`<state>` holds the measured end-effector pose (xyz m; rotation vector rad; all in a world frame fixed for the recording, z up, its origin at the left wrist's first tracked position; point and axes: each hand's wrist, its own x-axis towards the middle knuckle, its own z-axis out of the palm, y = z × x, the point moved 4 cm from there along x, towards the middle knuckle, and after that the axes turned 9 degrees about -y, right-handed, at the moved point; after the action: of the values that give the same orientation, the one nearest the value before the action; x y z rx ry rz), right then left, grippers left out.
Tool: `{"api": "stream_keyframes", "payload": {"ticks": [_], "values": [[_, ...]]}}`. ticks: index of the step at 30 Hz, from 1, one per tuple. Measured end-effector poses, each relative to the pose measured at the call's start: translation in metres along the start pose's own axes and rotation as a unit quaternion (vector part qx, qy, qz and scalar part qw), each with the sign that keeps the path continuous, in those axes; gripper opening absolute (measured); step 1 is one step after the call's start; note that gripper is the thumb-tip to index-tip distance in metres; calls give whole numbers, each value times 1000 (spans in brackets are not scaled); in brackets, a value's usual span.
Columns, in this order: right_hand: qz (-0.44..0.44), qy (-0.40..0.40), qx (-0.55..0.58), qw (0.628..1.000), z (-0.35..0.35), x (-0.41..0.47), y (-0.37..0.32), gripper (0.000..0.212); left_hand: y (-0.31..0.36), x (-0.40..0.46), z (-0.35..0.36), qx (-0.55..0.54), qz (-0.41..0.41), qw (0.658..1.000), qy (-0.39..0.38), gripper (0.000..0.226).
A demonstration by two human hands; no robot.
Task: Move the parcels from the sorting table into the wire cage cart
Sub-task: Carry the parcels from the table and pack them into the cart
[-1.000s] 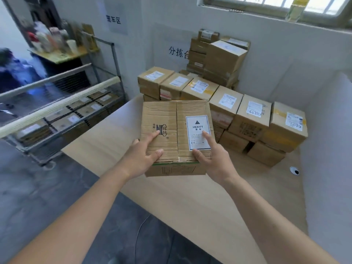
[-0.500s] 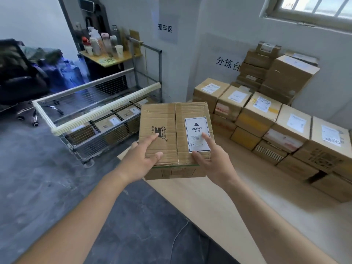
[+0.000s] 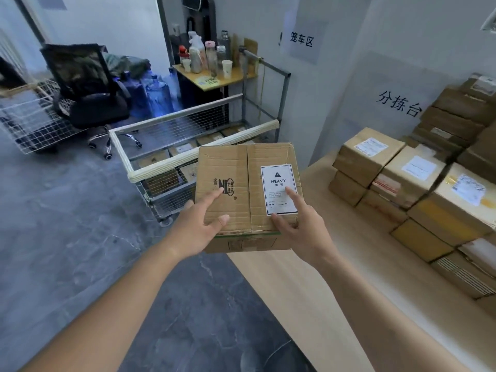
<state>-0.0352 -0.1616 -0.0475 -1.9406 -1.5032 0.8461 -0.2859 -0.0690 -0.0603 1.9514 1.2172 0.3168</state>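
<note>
Above the near corner of the pale wood-grain sorting table (image 3: 308, 291), a creased corrugated cardboard parcel (image 3: 241, 183) with a white rectangular "HEAVY" label (image 3: 279, 189) is held off the surface. Left hand (image 3: 198, 226) and right hand (image 3: 303, 232) each grip a near corner, thumb and forefinger on top. Behind it stands the wire cage cart (image 3: 166, 162), its mesh walls topped with padded rails, boxes inside.

grey floor (image 3: 67, 251), white walls (image 3: 335, 84) (signed), black office chair (image 3: 88, 87)
</note>
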Motion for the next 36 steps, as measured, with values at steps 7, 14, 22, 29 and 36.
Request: {"api": "stream_keyframes", "payload": {"ticks": [7,14,22,29,36], "values": [[-57,-66,-8,996,28,92,-18,74,-38,26,-30,-53,-75,994,59,65],[-87,-113,-24,989,59,164,-59,73,-83,41,-74,-67,-112,986,103,64],[-104,-140,-25,984,124,242,-122,74,-159,72,-148,-59,-129,982,128,65],[-88,-127,-8,988,185,306,-180,73,-230,114,-227,-55,-122,985,107,65],[-61,-108,-11,992,219,355,-218,73,-272,160,-284,-63,-116,989,72,66]]}}
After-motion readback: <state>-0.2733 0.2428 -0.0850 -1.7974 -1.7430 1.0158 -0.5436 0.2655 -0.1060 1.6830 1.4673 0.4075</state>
